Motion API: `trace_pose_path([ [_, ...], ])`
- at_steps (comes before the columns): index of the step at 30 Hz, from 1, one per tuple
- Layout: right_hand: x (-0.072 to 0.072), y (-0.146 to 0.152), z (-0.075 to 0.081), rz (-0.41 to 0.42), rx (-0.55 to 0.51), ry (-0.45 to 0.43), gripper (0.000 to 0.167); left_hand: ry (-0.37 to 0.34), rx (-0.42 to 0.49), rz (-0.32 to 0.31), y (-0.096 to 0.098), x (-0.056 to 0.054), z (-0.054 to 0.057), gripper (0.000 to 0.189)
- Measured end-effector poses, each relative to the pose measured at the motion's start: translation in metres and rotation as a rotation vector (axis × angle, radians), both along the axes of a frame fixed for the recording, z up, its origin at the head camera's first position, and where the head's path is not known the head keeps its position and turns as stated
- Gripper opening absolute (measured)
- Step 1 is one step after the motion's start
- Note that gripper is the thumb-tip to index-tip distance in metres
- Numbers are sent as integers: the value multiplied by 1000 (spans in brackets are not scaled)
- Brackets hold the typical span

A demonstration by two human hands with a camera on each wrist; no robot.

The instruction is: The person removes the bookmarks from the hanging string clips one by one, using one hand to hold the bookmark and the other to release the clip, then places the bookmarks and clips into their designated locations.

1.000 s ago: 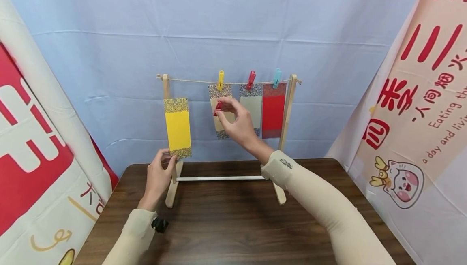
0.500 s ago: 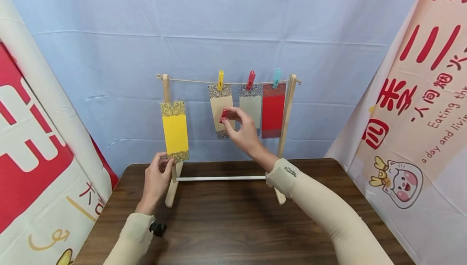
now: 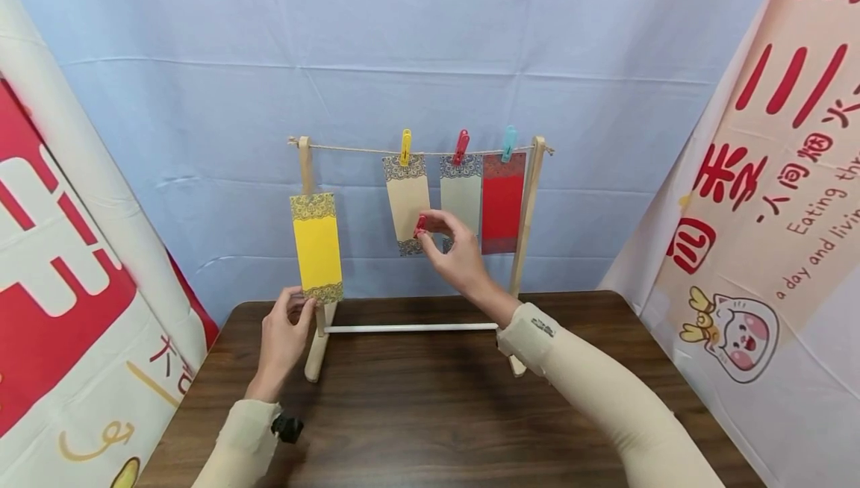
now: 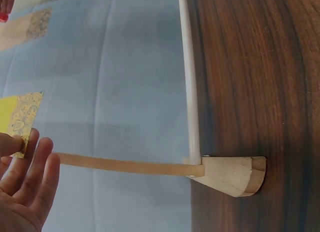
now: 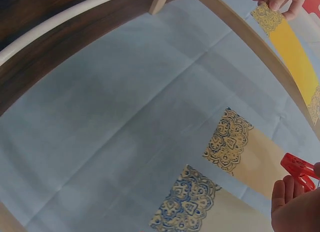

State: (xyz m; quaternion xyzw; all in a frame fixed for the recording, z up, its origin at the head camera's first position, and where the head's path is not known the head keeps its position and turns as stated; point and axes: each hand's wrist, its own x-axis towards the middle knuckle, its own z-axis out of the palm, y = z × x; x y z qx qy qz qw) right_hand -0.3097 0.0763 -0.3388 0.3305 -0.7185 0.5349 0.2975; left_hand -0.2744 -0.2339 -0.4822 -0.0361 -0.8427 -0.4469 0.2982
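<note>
My left hand [image 3: 281, 339] pinches the lower corner of a yellow card [image 3: 318, 249] with lacy patterned ends, holding it upright in front of the rack's left post [image 3: 305, 167]. In the left wrist view, thumb and fingers grip that card's patterned edge. My right hand [image 3: 460, 257] pinches a red clothespin [image 3: 420, 225] between thumb and fingertips, in front of the hanging beige card [image 3: 407, 201]. The right wrist view shows this red clothespin [image 5: 297, 166] near the beige card. A yellow clothespin [image 3: 406, 148] fixes the beige card to the string [image 3: 356, 150].
To the right hang a grey-green card [image 3: 460, 189] under a red clothespin [image 3: 461, 146] and a red card [image 3: 502, 208] under a blue clothespin [image 3: 509, 145]. A white rod [image 3: 410, 328] joins the rack's feet on the dark wooden table [image 3: 416, 413]. Printed banners [image 3: 773, 174] flank both sides.
My left hand has lowered the yellow card and shifted it slightly left. My right hand has moved down and right with the red clothespin. The hanging cards stay put.
</note>
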Motion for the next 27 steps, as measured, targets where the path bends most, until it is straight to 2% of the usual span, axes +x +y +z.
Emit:
trace_pose_path([
  [13, 10, 15, -12, -37, 9, -14, 35, 11, 38, -3, -4, 2, -11, 24],
  [20, -18, 32, -45, -57, 44, -4, 36, 18, 68, -1, -7, 3, -15, 22],
  [27, -16, 41, -56, -63, 41, 6, 36, 7, 57, 11, -10, 7, -20, 22],
])
